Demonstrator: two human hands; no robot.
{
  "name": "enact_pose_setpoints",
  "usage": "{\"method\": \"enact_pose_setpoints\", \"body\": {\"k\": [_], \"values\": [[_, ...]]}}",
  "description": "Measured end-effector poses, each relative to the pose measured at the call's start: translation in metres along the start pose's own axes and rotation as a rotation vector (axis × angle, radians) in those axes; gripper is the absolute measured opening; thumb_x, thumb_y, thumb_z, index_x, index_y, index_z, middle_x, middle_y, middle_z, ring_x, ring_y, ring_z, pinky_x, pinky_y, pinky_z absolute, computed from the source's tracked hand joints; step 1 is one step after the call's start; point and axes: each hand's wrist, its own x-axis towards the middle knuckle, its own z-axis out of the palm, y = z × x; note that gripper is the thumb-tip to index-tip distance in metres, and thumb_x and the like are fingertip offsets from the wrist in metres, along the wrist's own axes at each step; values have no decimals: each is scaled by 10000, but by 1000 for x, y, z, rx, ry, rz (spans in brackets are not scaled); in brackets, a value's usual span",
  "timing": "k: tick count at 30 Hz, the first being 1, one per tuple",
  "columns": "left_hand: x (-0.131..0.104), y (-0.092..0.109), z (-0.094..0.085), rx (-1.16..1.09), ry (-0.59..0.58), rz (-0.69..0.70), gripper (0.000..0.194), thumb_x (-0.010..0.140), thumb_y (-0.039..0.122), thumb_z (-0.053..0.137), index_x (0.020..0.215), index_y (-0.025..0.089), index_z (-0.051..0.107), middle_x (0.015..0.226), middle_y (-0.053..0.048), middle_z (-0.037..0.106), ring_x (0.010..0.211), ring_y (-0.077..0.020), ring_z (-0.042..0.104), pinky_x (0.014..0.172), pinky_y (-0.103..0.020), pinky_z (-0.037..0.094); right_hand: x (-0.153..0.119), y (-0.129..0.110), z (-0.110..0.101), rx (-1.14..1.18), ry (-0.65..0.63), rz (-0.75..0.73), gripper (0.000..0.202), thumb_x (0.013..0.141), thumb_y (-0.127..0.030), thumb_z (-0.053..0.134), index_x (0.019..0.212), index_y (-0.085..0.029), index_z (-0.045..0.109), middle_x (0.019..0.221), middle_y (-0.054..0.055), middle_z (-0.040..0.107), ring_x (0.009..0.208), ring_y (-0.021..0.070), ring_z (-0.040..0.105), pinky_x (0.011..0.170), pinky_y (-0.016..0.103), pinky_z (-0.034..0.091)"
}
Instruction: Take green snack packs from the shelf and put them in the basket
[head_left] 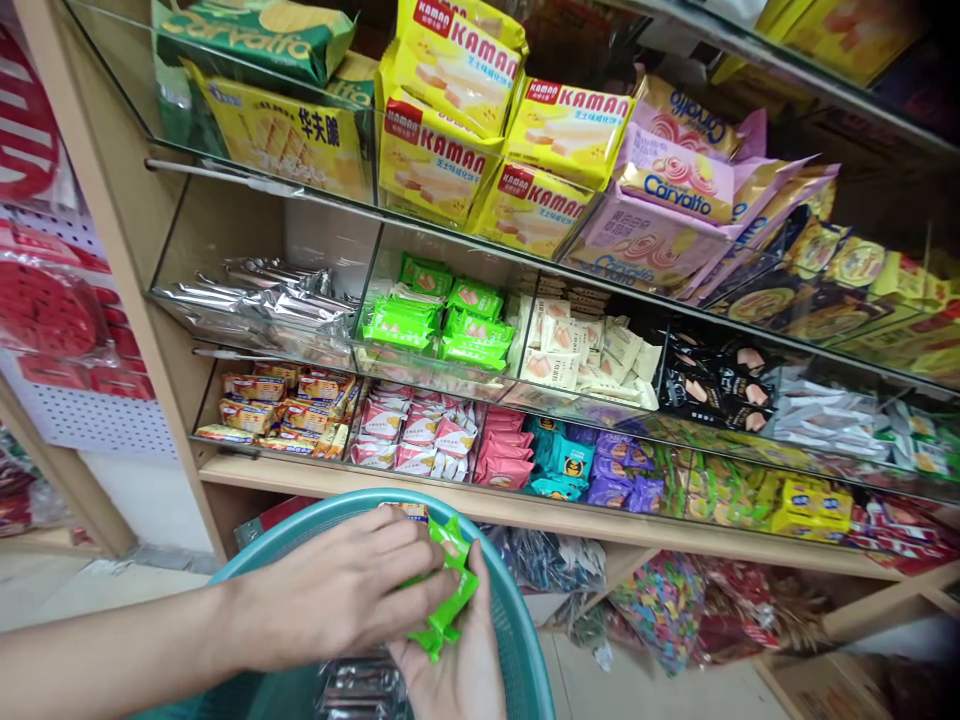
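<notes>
Open air lies between my teal basket and the wooden shelf edge ahead, so I could lift my left hand or right hand straight up. The clear bin fronts wall off the snack packets, leaving only the gaps above them. The basket's rim hems both hands in.

A wooden shelf unit carries clear bins of wrapped snacks: yellow packets and pink bags on top, silver wrappers and green packets in the middle, orange snacks and purple packets below.
</notes>
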Motion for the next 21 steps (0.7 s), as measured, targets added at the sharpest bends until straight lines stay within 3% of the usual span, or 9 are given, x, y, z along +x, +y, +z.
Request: {"method": "enact_pose_setpoints", "body": {"k": [5,10,15,21], "values": [[-1,-3,-6,-134,-15,-136,532,888,445,516,1335,180,399,1199,-118,582,1044,-244,542,891,-342,433,1,2,-1,-12,-16,-29,444,863,-537,463,1020,-183,681,927,89,745,733,179,690,590,282,528],[-1,2,-5,-223,-15,-259,530,855,418,580,1322,224,423,1146,-91,607,1021,-237,571,897,-351,457,0,5,-1,0,20,-38,457,876,-532,438,1013,-168,679,941,102,741,764,198,693,588,291,524],[7,2,-10,-243,37,-610,485,875,459,515,1284,208,441,1115,-95,602,991,-237,590,833,-355,498,1,5,1,-7,92,-82,439,847,-536,492,983,-163,678,908,86,747,718,187,687,639,322,537],[35,15,-14,-21,-136,-671,449,887,372,498,1278,153,464,1153,-147,586,1027,-295,581,840,-427,506,3,6,0,-9,136,-154,456,822,-560,514,1099,-216,628,921,49,746,801,194,687,687,340,541]]}}
